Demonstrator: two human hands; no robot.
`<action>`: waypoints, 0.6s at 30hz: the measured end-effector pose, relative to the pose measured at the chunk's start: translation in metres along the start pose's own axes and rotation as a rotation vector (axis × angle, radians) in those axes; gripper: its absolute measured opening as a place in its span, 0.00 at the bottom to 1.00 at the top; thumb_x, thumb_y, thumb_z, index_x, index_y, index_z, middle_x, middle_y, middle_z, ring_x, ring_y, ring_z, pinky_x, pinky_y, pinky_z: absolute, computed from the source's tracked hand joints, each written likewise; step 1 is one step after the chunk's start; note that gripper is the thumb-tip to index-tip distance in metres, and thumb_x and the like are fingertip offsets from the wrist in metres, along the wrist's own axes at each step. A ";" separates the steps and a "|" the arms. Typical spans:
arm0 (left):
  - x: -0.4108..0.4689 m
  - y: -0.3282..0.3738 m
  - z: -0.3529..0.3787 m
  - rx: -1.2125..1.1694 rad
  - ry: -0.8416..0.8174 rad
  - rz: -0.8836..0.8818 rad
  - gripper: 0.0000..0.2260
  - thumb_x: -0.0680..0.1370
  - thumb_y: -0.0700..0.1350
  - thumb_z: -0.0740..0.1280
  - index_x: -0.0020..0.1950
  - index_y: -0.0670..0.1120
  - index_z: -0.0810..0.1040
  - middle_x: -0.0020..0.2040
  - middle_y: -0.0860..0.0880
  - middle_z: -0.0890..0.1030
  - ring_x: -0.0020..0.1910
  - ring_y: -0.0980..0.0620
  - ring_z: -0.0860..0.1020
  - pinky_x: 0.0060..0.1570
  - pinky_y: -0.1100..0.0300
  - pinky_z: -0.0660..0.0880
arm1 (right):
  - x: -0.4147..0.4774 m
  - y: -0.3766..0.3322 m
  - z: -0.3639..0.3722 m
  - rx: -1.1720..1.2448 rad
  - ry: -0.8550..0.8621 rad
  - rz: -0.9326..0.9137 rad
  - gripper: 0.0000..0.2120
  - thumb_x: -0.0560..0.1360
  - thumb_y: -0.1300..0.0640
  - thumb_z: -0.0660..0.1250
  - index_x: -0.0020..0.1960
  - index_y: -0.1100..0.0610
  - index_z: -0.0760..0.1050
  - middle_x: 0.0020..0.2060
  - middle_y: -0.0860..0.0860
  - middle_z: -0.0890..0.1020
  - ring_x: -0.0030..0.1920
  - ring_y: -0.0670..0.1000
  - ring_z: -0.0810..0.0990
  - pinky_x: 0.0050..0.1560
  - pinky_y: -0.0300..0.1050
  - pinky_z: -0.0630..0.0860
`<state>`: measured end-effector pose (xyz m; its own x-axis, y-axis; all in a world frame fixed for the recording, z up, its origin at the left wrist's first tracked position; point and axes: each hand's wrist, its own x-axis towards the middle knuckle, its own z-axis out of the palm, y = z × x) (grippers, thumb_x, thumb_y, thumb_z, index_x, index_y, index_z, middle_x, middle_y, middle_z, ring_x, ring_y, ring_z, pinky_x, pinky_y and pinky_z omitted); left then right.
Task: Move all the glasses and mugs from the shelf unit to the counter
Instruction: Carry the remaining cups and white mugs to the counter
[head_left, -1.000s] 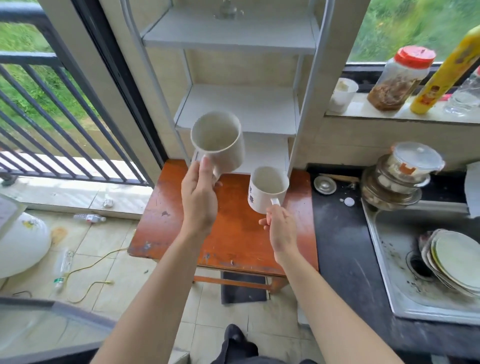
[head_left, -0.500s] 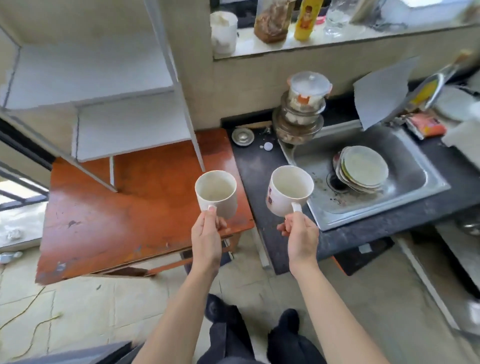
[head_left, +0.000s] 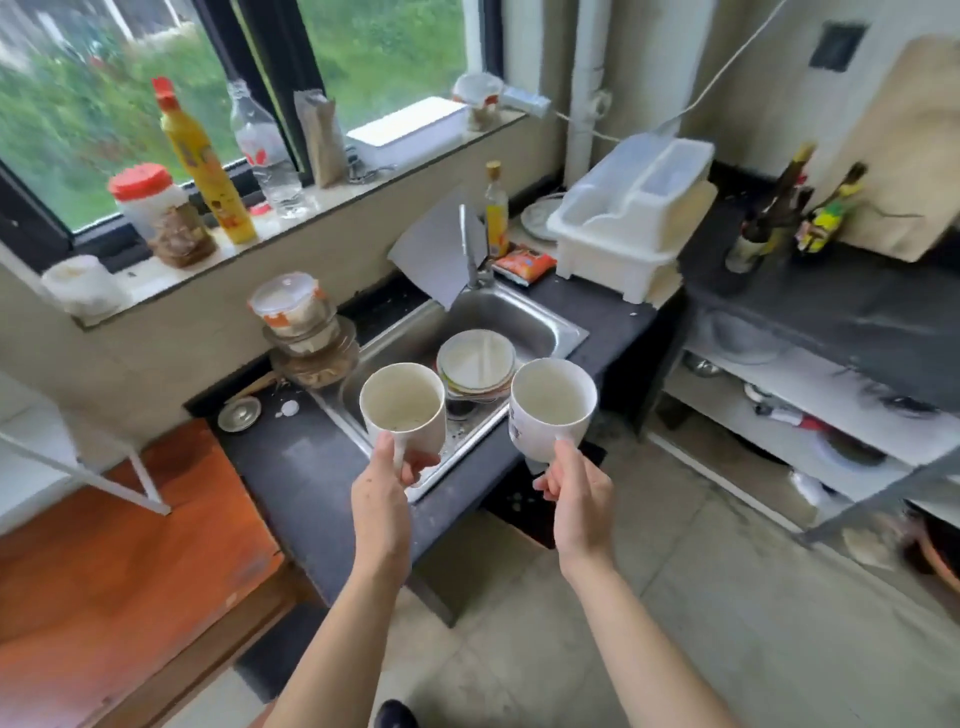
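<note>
My left hand (head_left: 382, 488) grips the handle of a plain cream mug (head_left: 404, 405), held upright in the air over the sink's front edge. My right hand (head_left: 574, 491) grips the handle of a white mug with a small dark print (head_left: 550, 410), also upright, just right of the sink. Both mugs look empty. The black counter (head_left: 291, 467) lies below and to the left of the mugs. Only a corner of the white shelf unit (head_left: 78, 467) shows at the far left, above the orange-brown table (head_left: 130, 561).
A steel sink (head_left: 524, 322) holds stacked plates (head_left: 475, 364). Stacked lidded containers (head_left: 301, 332) and a small metal lid (head_left: 239, 414) sit on the counter left of it. A white dish rack (head_left: 623, 218) stands to the right. Bottles and jars line the windowsill. Open shelving lies far right.
The view has swung right from the shelf unit to the sink. Both hands carried their mugs away from the table and now hold them over the sink and counter edge.
</note>
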<state>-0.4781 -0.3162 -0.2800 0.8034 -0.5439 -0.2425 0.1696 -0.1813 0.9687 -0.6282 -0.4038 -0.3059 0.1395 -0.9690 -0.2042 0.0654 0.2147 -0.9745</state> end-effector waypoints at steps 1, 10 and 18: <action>-0.009 0.004 0.027 0.009 -0.027 -0.010 0.25 0.76 0.66 0.57 0.38 0.49 0.84 0.45 0.42 0.85 0.52 0.46 0.79 0.62 0.48 0.70 | 0.010 -0.008 -0.025 0.019 0.034 -0.008 0.23 0.70 0.34 0.63 0.23 0.46 0.70 0.22 0.41 0.70 0.32 0.47 0.74 0.41 0.48 0.71; -0.050 0.031 0.225 0.095 -0.397 0.093 0.29 0.75 0.69 0.56 0.38 0.50 0.87 0.42 0.50 0.87 0.43 0.62 0.81 0.50 0.61 0.67 | 0.096 -0.057 -0.193 0.056 0.401 0.067 0.32 0.63 0.18 0.61 0.20 0.45 0.73 0.23 0.44 0.77 0.29 0.42 0.77 0.38 0.44 0.70; -0.052 0.020 0.459 0.101 -0.703 0.071 0.25 0.73 0.71 0.63 0.38 0.52 0.87 0.39 0.48 0.87 0.45 0.57 0.85 0.49 0.61 0.72 | 0.197 -0.090 -0.347 0.087 0.719 0.084 0.31 0.63 0.25 0.68 0.22 0.52 0.72 0.23 0.45 0.76 0.27 0.43 0.75 0.38 0.45 0.71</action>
<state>-0.7782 -0.6677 -0.2725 0.2468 -0.9505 -0.1887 0.0498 -0.1820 0.9820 -0.9495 -0.6564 -0.2910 -0.5339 -0.7836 -0.3177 0.1656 0.2716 -0.9481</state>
